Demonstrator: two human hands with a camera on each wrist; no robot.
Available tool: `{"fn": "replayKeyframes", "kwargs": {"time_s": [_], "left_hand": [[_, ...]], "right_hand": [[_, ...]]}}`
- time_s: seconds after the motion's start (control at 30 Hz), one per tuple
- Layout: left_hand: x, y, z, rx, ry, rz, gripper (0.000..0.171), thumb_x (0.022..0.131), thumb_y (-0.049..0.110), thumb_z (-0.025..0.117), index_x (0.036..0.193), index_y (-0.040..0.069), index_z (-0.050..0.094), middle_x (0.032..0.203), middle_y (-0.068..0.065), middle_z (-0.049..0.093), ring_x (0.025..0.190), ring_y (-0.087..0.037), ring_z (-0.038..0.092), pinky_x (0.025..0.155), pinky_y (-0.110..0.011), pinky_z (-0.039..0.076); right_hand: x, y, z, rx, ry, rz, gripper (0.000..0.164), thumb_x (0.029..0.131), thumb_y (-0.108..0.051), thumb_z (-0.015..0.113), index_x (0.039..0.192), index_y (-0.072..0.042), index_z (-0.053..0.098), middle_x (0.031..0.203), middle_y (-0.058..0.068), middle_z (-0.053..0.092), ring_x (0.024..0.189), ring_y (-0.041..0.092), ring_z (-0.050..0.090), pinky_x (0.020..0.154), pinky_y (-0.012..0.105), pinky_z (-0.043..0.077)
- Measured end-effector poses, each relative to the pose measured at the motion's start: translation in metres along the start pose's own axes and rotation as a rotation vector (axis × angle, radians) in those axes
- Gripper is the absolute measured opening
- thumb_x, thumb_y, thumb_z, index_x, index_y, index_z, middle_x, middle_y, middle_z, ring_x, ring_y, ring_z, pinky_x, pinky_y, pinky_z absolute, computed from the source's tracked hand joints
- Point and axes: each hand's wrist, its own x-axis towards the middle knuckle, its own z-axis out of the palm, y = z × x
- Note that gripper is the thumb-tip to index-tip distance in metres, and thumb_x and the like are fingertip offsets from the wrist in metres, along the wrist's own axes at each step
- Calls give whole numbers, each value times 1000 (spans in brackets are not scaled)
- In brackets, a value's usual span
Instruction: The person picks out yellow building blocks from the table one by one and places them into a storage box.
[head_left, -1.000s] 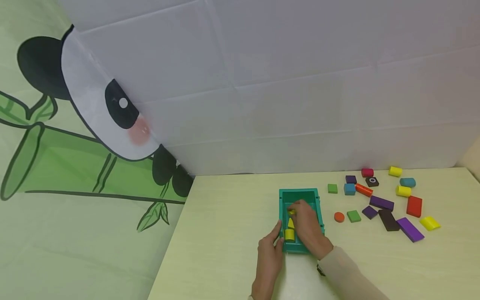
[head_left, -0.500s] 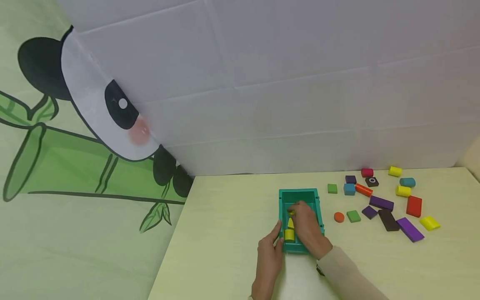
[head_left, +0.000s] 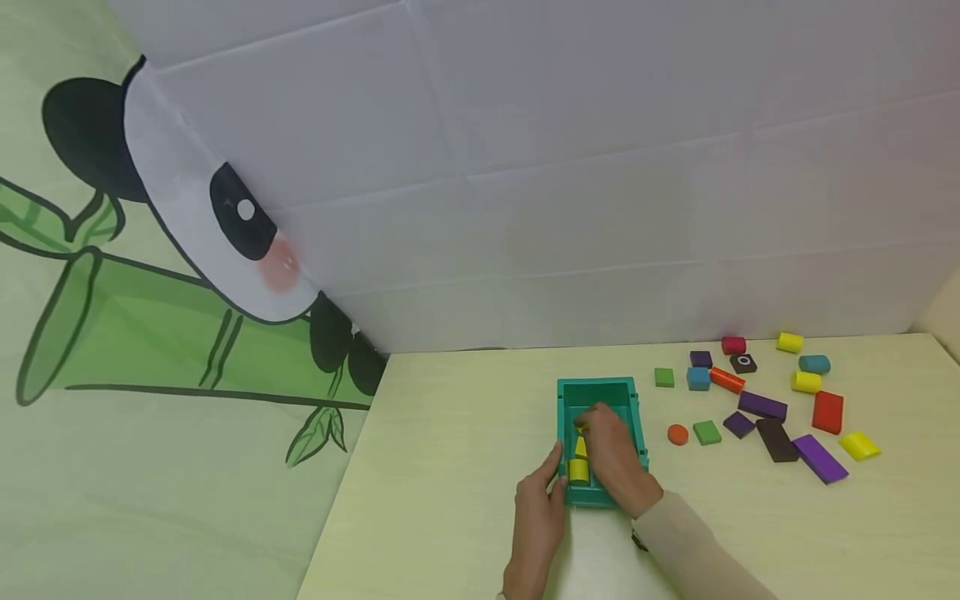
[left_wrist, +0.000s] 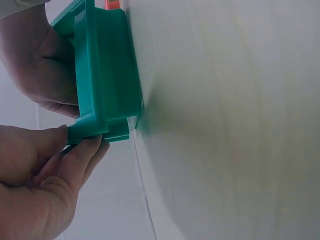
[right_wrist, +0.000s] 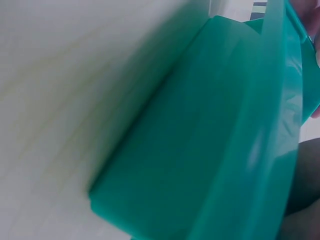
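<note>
A teal plastic bin (head_left: 597, 388) stands on the table, its open top facing up. My left hand (head_left: 537, 510) grips its left rim; in the left wrist view the thumb lies on one side of that rim and the fingers (left_wrist: 82, 155) on the other. Reaching into the bin, my right hand (head_left: 613, 454) pinches a small yellow block (head_left: 581, 426), mostly covered by the fingers. Nearer me inside the bin are a yellow wedge-shaped block (head_left: 581, 447) and a yellow cylinder block (head_left: 578, 472). The bin's side wall (right_wrist: 185, 135) fills much of the right wrist view and hides the right fingertips.
Right of the bin, several loose blocks lie scattered, among them a green square (head_left: 707, 432), an orange disc (head_left: 678, 434), a purple bar (head_left: 821, 459), a red block (head_left: 828, 412) and a yellow cylinder (head_left: 806, 382). A white cloth (head_left: 600, 200) rises behind the table's back edge.
Both hands stay almost where they were, right hand in the bin, left hand on its rim. The head view has shifted slightly; the blocks outside have not moved.
</note>
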Motion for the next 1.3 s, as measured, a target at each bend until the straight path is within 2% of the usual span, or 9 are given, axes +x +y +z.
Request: {"fn": "replayKeyframes", "kwargs": {"time_s": [0.3,0.53,0.87,1.07,1.3], "left_hand": [[0,-1,0,1,2,3,51,86,-1,58,132,17,45,129,4,46,114,-9,41,97,-34,40],[1,0,0,-1,2,4,51,86,-1,58,132,17,44,129,2,47,115,-9,41,97,-34,40],[2,-3,3,9,-9,4,51,87,-1,56,133,17,43,130,3,46,115,-9,41,96,-35,40],[3,-3,3,9,-17,-4,51,88,1,57,134,17,42,131,2,45,116,-9,40,97,-35,40],[3,-1,3,-5,-28,-50,51,88,2,56,134,20,41,133,6,43,117,-6,37,98,-31,38]], "right_hand": [[-2,-2,-1,1,12,-2,19,85,7,52,94,-2,67,94,8,56,84,20,54,72,37,55],[-2,-6,-10,12,43,-34,17,82,6,59,96,-2,66,100,8,57,93,24,55,79,41,53],[-2,-18,-39,47,38,-30,19,84,0,61,102,-4,65,113,12,55,105,28,51,86,46,50],[-1,-15,-58,26,100,-83,20,83,-2,64,103,-5,65,113,14,56,105,31,50,86,50,49],[2,-6,-81,19,173,-62,22,84,-2,62,106,-4,64,113,16,55,103,34,51,84,54,48]]}}
